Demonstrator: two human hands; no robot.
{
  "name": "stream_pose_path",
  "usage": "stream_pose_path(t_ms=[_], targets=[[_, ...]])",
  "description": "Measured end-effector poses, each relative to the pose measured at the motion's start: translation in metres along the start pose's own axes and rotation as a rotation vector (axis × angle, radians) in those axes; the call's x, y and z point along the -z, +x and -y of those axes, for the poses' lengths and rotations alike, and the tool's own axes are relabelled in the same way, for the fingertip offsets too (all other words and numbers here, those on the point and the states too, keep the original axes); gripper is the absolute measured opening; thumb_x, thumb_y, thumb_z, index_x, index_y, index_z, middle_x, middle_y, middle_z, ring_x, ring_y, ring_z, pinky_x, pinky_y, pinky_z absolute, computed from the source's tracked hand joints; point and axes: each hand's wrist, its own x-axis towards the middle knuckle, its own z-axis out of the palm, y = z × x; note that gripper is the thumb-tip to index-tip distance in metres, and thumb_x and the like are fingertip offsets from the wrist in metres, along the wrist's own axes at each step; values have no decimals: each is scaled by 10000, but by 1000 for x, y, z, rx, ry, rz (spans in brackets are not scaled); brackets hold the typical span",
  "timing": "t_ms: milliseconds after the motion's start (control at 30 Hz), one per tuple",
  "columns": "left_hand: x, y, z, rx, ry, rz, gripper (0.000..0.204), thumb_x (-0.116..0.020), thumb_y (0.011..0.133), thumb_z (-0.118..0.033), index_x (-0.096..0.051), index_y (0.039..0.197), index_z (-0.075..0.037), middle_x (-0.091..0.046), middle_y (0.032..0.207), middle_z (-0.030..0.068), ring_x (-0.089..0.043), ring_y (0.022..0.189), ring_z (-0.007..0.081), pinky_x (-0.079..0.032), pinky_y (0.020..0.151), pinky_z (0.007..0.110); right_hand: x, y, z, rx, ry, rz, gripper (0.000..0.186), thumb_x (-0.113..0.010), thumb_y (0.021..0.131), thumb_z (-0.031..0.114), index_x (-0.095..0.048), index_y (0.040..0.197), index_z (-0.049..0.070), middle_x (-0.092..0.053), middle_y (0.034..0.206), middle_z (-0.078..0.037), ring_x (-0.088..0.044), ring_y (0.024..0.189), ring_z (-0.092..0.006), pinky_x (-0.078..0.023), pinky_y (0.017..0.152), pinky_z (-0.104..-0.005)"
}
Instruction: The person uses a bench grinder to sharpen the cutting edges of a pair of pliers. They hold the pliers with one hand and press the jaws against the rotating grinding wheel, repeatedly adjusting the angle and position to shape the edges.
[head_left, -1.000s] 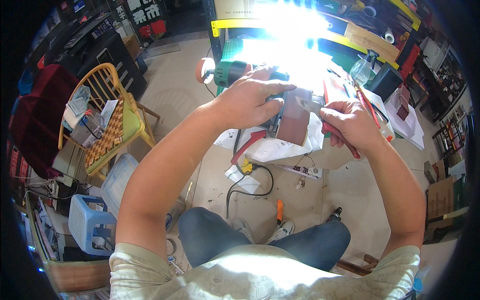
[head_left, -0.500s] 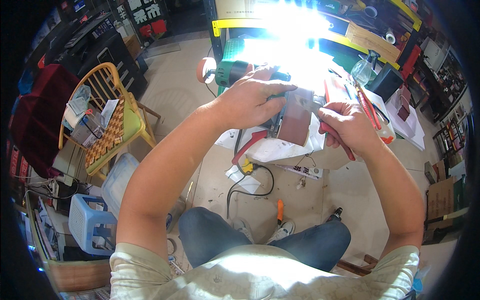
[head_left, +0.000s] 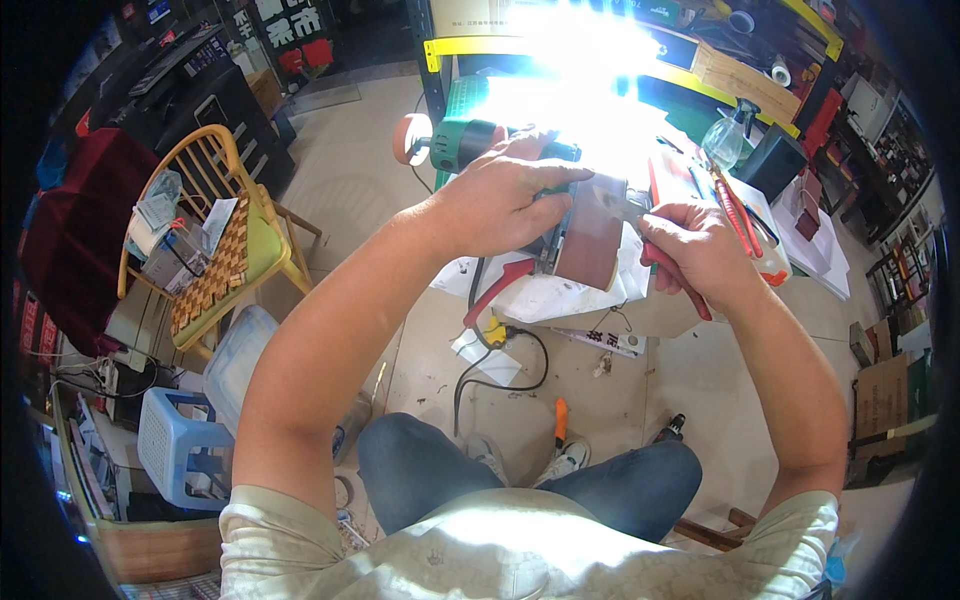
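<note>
Red-handled blade [head_left: 668, 265]: clasping it in the right hand [head_left: 710, 250], beside a brown belt [head_left: 588, 250]

Showing, well to the left of both grips, a blue plastic stool [head_left: 175, 440] and, beyond it, a wooden chair [head_left: 210, 295] with a woven seat. Coming nearer, showing an orange-brown wheel [head_left: 411, 140] just beyond the left wrist, then the green body of a machine [head_left: 465, 145] right next to it.

Laying the left hand [head_left: 505, 200] over that machine, pointing the index finger toward the right grip; not managing to tell, in the glare, whether grasping a part or merely resting there. Showing a curved red handle [head_left: 495, 297] just below the left grip, a black cable [head_left: 545, 365] looping on the floor farther down, and an orange-handled tool [head_left: 560, 423] lying near the shoes.

Stretching the brown belt between the two grips, above white sheets [head_left: 560, 300]. Curling the right fingers firmly about the red handle of the blade, aiming the metal leftward at the belt's right side; blurring too much there to tell touching from apart.

Showing a clear spray bottle [head_left: 722, 148] beyond the right grip, red-handled pliers [head_left: 737, 220] just beside it, and white papers [head_left: 822, 265] farther right.
</note>
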Motion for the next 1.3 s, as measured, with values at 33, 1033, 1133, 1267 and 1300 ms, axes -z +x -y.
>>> stream_pose_path(t_ms=[33,1033,1133,1267,1300], targets=[[0,0,0,-7,-9,-8,459,-479,940,-279,-618,1362,-163,-364,1529,291,-315,1440,468,-233,1186,534,1,-2,0,11,-3,-17,317,-633,956,287,-688,1103,13,-665,724,-14,-630,543,-85,-475,437,-228],[0,1,0,-21,21,-6,464,-489,932,-260,-612,1364,-146,-348,1530,305,-291,1442,485,-195,1197,539,34,-12,31,26,-215,50,237,-672,900,193,-690,890,-43,-616,629,-47,-533,401,-101,-408,370,-243],[-1,0,1,-24,12,-16,459,-489,934,-259,-614,1362,-149,-350,1528,305,-292,1442,486,-192,1199,535,36,-13,34,22,-227,70,226,-670,901,185,-688,874,-39,-618,627,-49,-535,400,-100,-410,367,-244],[-2,0,2,-40,1,-23,455,-490,938,-262,-615,1362,-152,-352,1526,307,-295,1439,488,-185,1200,535,37,-12,36,11,-231,78,293,-675,888,242,-658,718,4,-628,625,-51,-565,424,-122,-444,411,-264],[-3,0,3,-41,4,-26,454,-492,939,-262,-615,1361,-152,-352,1525,308,-296,1438,489,-184,1201,534,38,-11,37,19,-240,79,291,-677,887,240,-657,718,3,-628,622,-52,-563,421,-122,-443,409,-263]])
